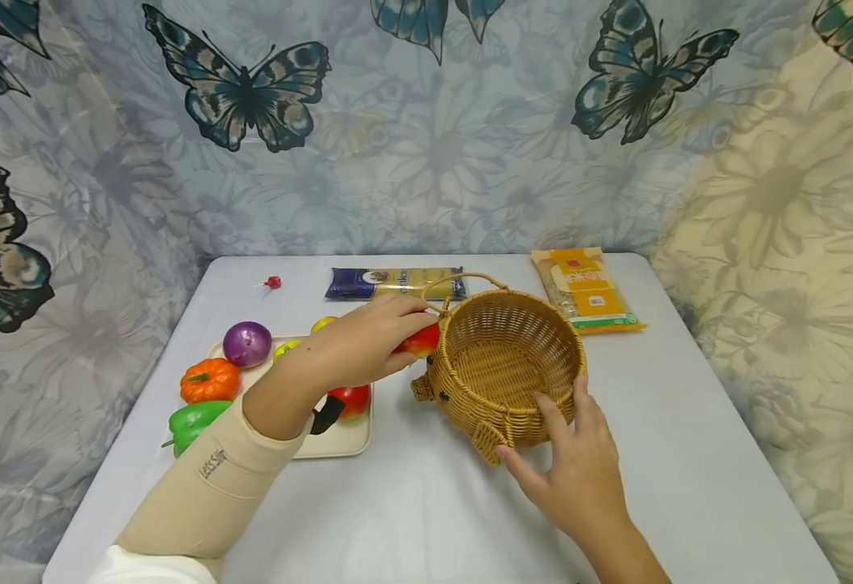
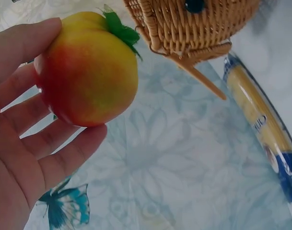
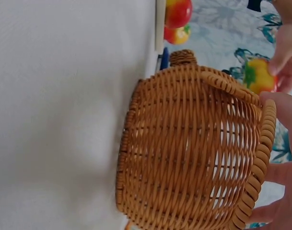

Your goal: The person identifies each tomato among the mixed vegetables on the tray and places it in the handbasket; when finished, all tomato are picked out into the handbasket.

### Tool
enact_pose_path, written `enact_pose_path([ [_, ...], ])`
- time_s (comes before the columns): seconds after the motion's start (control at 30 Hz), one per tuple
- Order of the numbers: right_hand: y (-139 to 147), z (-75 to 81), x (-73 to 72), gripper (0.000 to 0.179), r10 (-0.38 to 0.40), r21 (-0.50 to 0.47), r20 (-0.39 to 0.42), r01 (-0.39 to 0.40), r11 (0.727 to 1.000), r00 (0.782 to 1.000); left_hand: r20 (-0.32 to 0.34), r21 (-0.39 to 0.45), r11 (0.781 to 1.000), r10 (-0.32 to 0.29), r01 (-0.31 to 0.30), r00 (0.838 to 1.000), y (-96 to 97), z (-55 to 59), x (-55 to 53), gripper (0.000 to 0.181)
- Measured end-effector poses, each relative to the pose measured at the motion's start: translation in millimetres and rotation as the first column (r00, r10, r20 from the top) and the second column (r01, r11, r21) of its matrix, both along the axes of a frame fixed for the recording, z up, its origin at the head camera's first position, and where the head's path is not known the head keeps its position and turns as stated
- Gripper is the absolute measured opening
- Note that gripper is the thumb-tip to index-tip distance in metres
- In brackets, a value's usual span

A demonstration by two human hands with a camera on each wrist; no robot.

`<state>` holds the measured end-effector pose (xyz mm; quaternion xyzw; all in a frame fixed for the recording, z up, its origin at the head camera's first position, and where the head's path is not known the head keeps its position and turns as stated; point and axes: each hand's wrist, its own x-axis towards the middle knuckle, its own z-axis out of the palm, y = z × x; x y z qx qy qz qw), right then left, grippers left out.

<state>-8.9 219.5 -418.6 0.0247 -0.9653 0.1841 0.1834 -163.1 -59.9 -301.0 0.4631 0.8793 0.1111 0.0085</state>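
Note:
My left hand holds a red-and-yellow peach with a green leaf between thumb and fingers. In the head view the peach is at the left side of a wicker basket, just outside its rim. The basket looks like an animal, with dark eyes, woven ears and a thin handle at the back; its woven floor shows with nothing on it. My right hand grips the near right rim, some fingertips over the inside. In the right wrist view the basket's woven wall fills the middle.
On the left, a cream tray carries red and yellow produce, partly behind my left arm. Beside it lie a purple onion, an orange pumpkin and a green pepper. Behind are a noodle packet, a grain bag and a small red item.

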Motion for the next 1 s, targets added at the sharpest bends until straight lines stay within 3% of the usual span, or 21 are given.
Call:
enact_pose_path([
  [0.3, -2.1, -2.6, -0.8, 0.084, -0.005, 0.02, -0.015, 0.006, 1.0, 1.0, -0.041, 0.0, 0.998, -0.066, 0.067, 0.997, 33.4, 3.2, -9.5, 0.051],
  [0.5, -1.8, -1.6, 0.4, 0.084, -0.01, 0.04, -0.006, 0.011, 0.999, 1.0, -0.007, -0.035, 0.994, -0.101, 0.101, 0.995, 57.5, -0.7, -11.3, 0.052],
  [0.73, -0.9, -3.3, 0.3, 0.083, -0.01, 0.045, -0.018, 0.011, 0.999, 1.0, 0.076, -0.102, 0.987, -0.12, 0.127, 0.99, 78.8, -21.0, -19.0, 0.054],
  [1.0, -1.1, -2.9, 1.0, 0.081, -0.023, 0.035, -0.018, 0.023, 0.999, 1.0, 0.106, -0.17, 0.976, -0.122, 0.139, 0.987, 91.4, -40.6, -23.2, 0.055],
])
